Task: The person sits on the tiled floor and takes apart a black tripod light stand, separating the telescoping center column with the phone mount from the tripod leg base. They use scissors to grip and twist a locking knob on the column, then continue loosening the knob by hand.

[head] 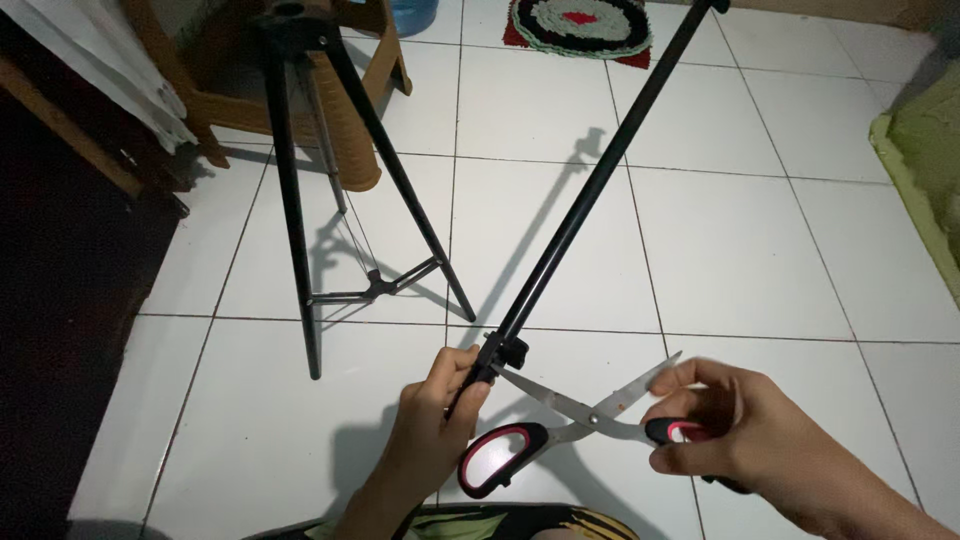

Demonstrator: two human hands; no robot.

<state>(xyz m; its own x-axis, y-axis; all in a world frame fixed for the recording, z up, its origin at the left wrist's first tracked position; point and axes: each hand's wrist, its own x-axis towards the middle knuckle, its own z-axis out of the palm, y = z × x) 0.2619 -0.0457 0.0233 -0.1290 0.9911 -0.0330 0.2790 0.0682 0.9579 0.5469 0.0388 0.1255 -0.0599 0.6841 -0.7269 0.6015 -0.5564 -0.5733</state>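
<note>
Now left hand (432, 415) grips black tripod leg (570, 225) at its clamp; right hand (735, 430) grasps open red-handled scissors (575, 425) above white tiled floor (730, 250).

Quick count in front of you

You've got two hands up, left (432, 415) and right (735, 430), one pair of scissors (580, 420), one pole (590, 190), one tripod (330, 170), one rug (580, 25).

The scissors (575, 420) had bare, dull-shining metal blades and glossy black-and-red plastic handles, the pole (580, 200) beside them was matt black metal, and the floor (720, 250) beneath was smooth, glossy white tile.
</note>
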